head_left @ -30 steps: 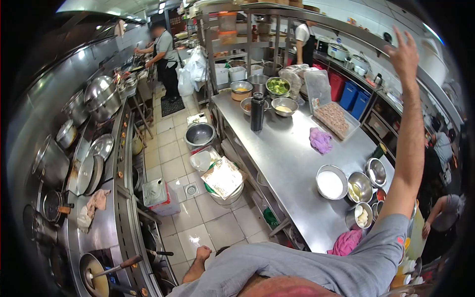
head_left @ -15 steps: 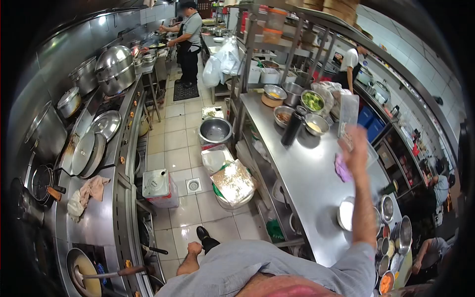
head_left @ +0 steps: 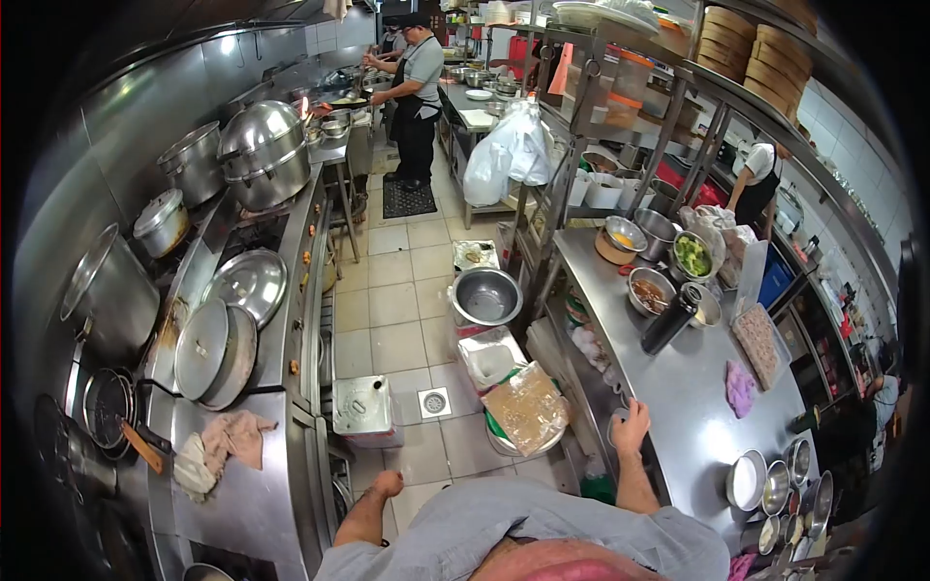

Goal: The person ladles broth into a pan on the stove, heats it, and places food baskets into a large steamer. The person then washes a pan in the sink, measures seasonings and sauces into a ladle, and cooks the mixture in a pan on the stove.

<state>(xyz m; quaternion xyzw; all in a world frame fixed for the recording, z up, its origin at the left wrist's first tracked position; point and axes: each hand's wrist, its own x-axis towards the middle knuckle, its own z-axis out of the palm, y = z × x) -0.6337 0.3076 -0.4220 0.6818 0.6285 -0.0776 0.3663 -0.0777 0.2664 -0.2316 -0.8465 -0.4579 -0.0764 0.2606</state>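
Note:
My right hand (head_left: 632, 426) rests on the near edge of the long steel table (head_left: 678, 392), fingers loosely spread, holding nothing. My left hand (head_left: 387, 481) hangs by my side as a loose fist over the tiled floor, also with nothing in it. On the table beyond my right hand stand a black flask (head_left: 670, 320), a purple cloth (head_left: 740, 387) and a tray of minced meat (head_left: 759, 339). Several small steel bowls (head_left: 775, 484) cluster at the table's near right end. A bowl of greens (head_left: 693, 257) sits at the far end.
A stove line with pots, lids (head_left: 218, 339) and a rag (head_left: 218, 445) runs along the left. In the aisle are a big steel bowl (head_left: 486, 295), a covered bucket (head_left: 526, 412) and a white jerrycan (head_left: 361, 407). One person (head_left: 418, 87) cooks far off; another (head_left: 760, 174) stands behind the shelves.
My right arm came down from high overhead and the hand now sits on the table edge. The view swung left and tilted toward the aisle. My left hand stayed at my side.

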